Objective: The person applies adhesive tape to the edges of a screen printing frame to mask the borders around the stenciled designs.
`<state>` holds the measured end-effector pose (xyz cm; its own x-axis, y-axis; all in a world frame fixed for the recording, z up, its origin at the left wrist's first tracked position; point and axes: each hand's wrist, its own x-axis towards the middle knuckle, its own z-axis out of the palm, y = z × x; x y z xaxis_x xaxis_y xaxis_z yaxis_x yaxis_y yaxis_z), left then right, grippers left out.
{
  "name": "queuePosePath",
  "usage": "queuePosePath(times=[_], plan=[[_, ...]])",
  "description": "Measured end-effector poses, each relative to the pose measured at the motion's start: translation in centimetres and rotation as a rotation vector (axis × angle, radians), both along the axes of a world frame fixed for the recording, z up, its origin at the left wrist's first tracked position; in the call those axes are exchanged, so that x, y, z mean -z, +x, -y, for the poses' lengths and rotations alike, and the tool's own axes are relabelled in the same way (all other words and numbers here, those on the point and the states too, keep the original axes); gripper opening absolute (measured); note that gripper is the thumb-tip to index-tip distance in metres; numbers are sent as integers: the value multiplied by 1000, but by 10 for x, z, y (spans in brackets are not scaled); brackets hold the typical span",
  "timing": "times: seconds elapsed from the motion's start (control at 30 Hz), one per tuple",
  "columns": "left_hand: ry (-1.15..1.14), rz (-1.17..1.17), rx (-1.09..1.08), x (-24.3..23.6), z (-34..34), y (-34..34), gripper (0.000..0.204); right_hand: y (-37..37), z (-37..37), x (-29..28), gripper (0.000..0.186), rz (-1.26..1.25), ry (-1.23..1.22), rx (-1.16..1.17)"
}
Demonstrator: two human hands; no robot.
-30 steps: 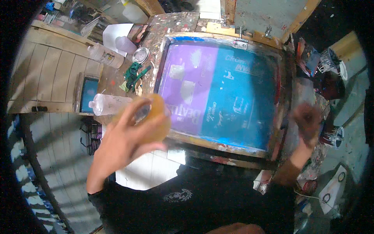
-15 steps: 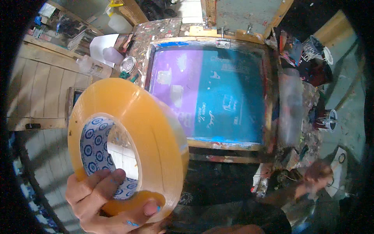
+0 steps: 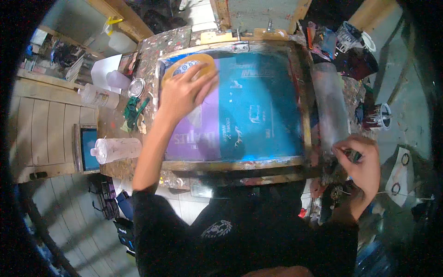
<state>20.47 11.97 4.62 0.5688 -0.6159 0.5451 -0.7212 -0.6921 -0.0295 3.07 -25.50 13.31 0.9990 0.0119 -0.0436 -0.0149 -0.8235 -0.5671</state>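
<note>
My left hand [image 3: 181, 98] reaches over the far left corner of a screen-printing frame [image 3: 235, 165] and grips a wide roll of yellowish packing tape [image 3: 206, 61]. The roll's core is white with blue printed marks. Under it lies the mesh [image 3: 258, 138], purple on the left and teal on the right, with pale lettering and small figures. My right hand [image 3: 364, 161] is off the frame's near right corner, thumb and forefinger pinched together. Whether something thin is between them I cannot tell. Its fingertips are at the near end of a long translucent cylinder [image 3: 330, 104].
On the left of the paint-stained table stand plastic bottles [image 3: 119, 150], a round metal lid [image 3: 136, 87], a green cloth [image 3: 133, 111] and a yellow-topped spray bottle [image 3: 121, 41]. Metal hinge clamps [image 3: 240, 46] hold the frame's far edge. White plastic baskets [image 3: 380, 115] stand at the right.
My left hand has carried the tape roll from close in front of me to the screen's far left corner. My right hand, blurred before, is now pinched beside the cylinder. The view has shifted.
</note>
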Motion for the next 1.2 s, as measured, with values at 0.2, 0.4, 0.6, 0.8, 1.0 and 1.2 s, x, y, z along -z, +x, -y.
queuePosePath(times=[0.2, 0.4, 0.6, 0.8, 1.0, 1.2], plan=[[5, 29, -169, 118, 17, 54, 26, 20, -12, -9, 12, 199, -61, -186], [-44, 85, -233, 154, 30, 50, 36, 42, -28, -9, 16, 286, 16, -277], [-144, -47, -316, 129, 49, 31, 52, 56, -31, -7, 16, 301, -49, -307], [-562, -684, 543, 73, 124, -6, 64, 58, -29, -1, 13, 238, 42, -151], [-428, -1564, 716, 106, 131, 30, 17, 15, 4, 72, 14, 166, 232, 334], [-310, -1669, 516, 113, 140, 61, 13, -34, -21, 159, 13, 41, 771, 702]])
